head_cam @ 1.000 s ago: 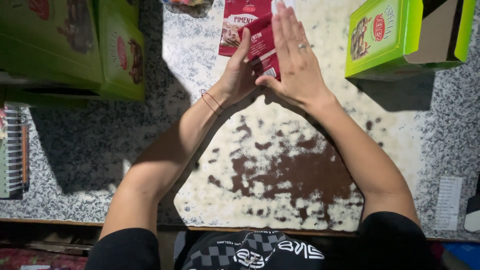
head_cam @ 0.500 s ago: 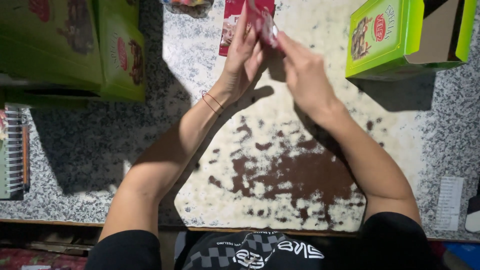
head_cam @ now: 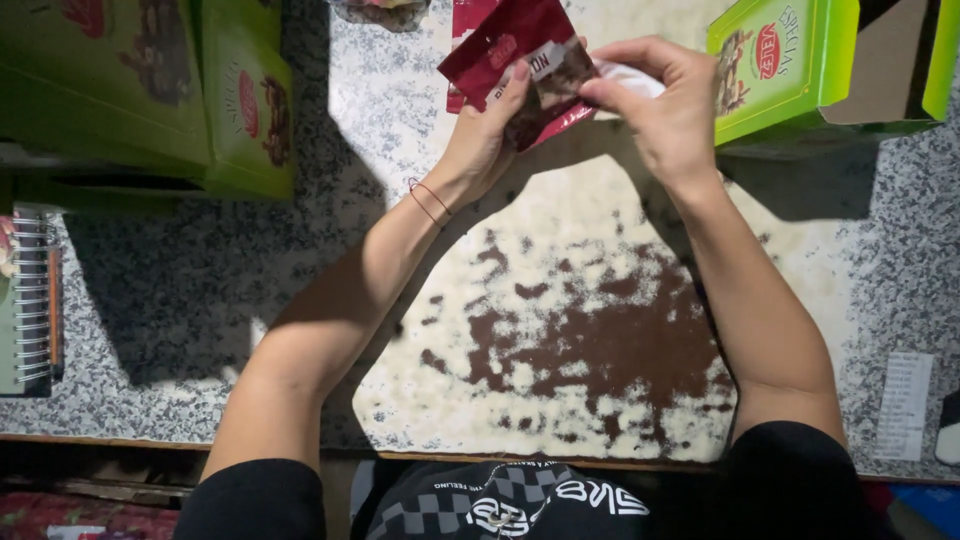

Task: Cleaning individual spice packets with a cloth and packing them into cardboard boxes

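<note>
Both hands, left hand (head_cam: 480,140) and right hand (head_cam: 665,105), had fingers pinching a red sachet (head_cam: 520,70) at top centre; looked light, floppy, probably best gripped by its edges.

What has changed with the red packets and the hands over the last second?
The red packet has come up off the counter: a second ago both hands pressed the packets flat, now the left hand and right hand pinch one between them, tilted in the air. Another red packet stays lying beneath. The green boxes and spiral notebook have not moved.
</note>
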